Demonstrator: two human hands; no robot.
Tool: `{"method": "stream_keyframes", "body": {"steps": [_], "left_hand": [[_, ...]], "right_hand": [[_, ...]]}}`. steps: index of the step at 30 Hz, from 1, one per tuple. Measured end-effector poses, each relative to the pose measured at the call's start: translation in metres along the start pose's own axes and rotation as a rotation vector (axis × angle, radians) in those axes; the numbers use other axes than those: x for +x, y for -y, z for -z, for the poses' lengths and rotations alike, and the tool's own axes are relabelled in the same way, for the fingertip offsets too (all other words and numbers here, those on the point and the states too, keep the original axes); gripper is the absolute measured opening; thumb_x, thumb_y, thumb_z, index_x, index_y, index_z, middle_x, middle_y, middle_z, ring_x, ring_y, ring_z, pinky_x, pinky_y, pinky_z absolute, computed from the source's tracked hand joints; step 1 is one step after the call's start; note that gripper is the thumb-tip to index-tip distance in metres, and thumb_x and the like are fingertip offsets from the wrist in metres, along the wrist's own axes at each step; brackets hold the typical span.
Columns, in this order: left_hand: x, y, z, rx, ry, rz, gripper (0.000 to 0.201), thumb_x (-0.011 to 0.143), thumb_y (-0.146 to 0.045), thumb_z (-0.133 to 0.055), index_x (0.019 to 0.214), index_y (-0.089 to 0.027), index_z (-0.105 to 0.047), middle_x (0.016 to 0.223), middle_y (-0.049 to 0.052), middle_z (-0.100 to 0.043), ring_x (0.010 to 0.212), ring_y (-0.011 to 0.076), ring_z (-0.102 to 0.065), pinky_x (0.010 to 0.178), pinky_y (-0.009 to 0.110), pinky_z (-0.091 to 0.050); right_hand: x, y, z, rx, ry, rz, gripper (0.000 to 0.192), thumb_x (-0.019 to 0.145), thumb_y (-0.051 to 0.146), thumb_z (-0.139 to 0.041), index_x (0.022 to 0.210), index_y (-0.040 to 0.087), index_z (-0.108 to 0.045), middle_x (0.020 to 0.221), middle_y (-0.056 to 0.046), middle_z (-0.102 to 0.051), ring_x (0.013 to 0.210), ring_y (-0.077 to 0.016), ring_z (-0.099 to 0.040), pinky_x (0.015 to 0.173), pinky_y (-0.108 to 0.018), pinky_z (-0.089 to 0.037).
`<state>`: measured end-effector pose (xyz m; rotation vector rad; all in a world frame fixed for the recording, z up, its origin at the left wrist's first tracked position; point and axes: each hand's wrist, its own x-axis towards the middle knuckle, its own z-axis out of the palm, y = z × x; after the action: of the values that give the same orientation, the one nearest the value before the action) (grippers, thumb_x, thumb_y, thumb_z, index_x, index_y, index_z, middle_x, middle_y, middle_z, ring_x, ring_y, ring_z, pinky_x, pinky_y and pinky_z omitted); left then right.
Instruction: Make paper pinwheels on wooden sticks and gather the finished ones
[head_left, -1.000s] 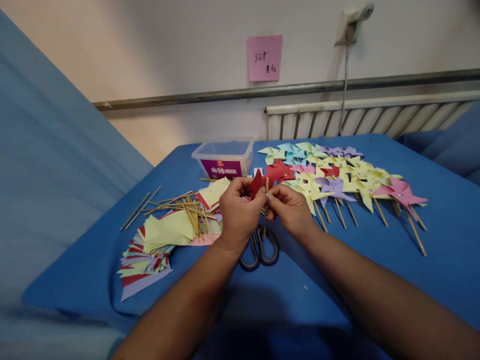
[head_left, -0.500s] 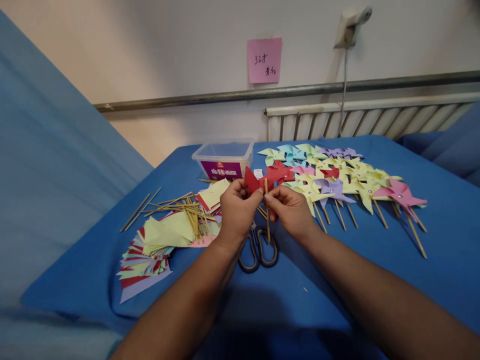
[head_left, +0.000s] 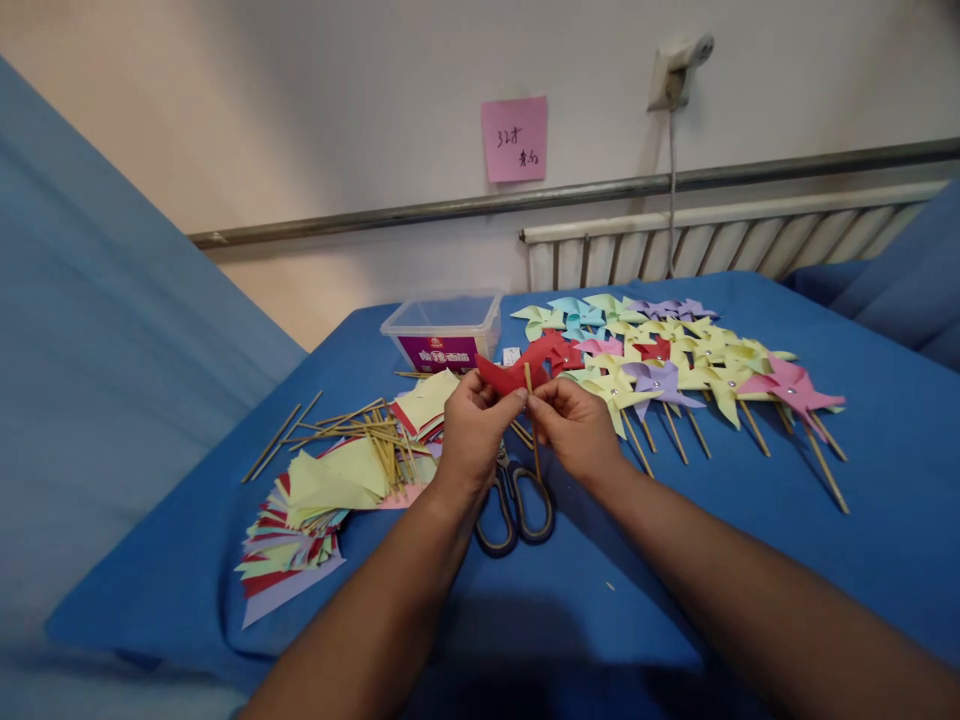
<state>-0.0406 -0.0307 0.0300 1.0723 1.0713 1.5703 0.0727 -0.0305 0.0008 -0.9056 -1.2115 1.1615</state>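
Note:
My left hand (head_left: 476,425) is closed on a red paper pinwheel (head_left: 501,376), whose folded blades stick up above the fingers. A thin wooden stick (head_left: 537,462) stands nearly upright against the pinwheel. Fingers and thumb of my right hand (head_left: 576,425) pinch this stick close to its upper end, and my left thumb meets them there. How the stick joins the paper is hidden by the fingers. Below the hands lie scissors (head_left: 511,488) with dark handles, their blades partly covered.
Finished pinwheels (head_left: 660,385) in several colours spread over the right of the blue-covered table (head_left: 660,600). To the left are loose sticks (head_left: 349,432) and fanned paper sheets (head_left: 330,480). A clear plastic tub (head_left: 442,322) stands behind the hands. A radiator (head_left: 630,250) is at the wall.
The red blades are lower and tilted more to the left above my left hand. Both hands keep their grip; the whole view has shifted slightly.

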Motion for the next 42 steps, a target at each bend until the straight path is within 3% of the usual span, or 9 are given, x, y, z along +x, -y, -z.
{"method": "stream_keyframes", "body": {"steps": [12,19,35,42], "left_hand": [[0.001,-0.001,0.001,0.069,-0.005,-0.011,0.035,0.056,-0.023,-0.081,0.085,-0.014,-0.063,0.081,0.003,-0.071,0.073,0.0160,-0.066,0.073,0.029,-0.050],[0.000,-0.003,0.002,0.058,0.010,-0.022,0.039,0.055,-0.023,-0.083,0.089,-0.014,-0.065,0.083,0.003,-0.072,0.077,0.0166,-0.067,0.076,0.029,-0.050],[-0.002,-0.007,0.001,0.052,-0.037,-0.089,0.031,0.060,-0.024,-0.080,0.085,-0.016,-0.064,0.080,0.002,-0.070,0.075,0.0150,-0.066,0.077,0.030,-0.052],[-0.002,-0.007,0.000,0.043,-0.050,-0.097,0.030,0.062,-0.024,-0.079,0.086,-0.016,-0.064,0.083,0.003,-0.071,0.077,0.0154,-0.067,0.079,0.031,-0.052]], "right_hand": [[0.000,0.009,-0.001,0.102,0.052,-0.055,0.026,0.067,0.040,-0.073,0.070,0.021,-0.056,0.054,0.005,-0.055,0.046,-0.0097,-0.048,0.044,-0.023,-0.039],[-0.001,0.012,0.004,0.069,0.066,0.011,0.025,0.072,0.041,-0.071,0.069,0.020,-0.058,0.054,0.007,-0.050,0.046,-0.0075,-0.040,0.045,-0.022,-0.033],[0.003,0.003,0.008,-0.011,-0.029,0.040,0.022,0.070,0.037,-0.074,0.069,0.020,-0.060,0.062,0.002,-0.059,0.057,-0.0114,-0.050,0.053,-0.024,-0.038],[0.001,0.007,0.005,0.024,-0.032,0.022,0.028,0.069,0.041,-0.074,0.063,0.019,-0.057,0.057,0.004,-0.055,0.051,-0.0092,-0.044,0.049,-0.023,-0.034]]}}
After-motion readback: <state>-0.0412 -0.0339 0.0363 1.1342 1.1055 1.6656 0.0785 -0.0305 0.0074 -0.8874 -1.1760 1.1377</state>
